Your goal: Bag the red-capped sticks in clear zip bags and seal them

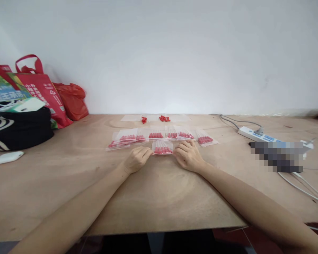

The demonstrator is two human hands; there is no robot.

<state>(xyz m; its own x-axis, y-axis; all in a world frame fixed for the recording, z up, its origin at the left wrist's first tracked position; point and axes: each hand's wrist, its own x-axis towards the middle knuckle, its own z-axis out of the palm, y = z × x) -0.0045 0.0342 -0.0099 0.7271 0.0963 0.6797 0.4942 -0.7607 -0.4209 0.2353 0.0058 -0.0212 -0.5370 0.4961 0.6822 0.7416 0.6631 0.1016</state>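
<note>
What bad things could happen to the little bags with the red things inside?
1. Both hands, left hand and right hand, pinch one small bag; if its top is open, the red pieces might spill.
2. The row of filled bags lies right behind it, some overlapping, so a push could scatter them.
3. Loose red pieces near the wall could roll away.

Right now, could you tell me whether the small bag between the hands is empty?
No, the bag between the left hand and right hand holds a row of red capsules.
</note>
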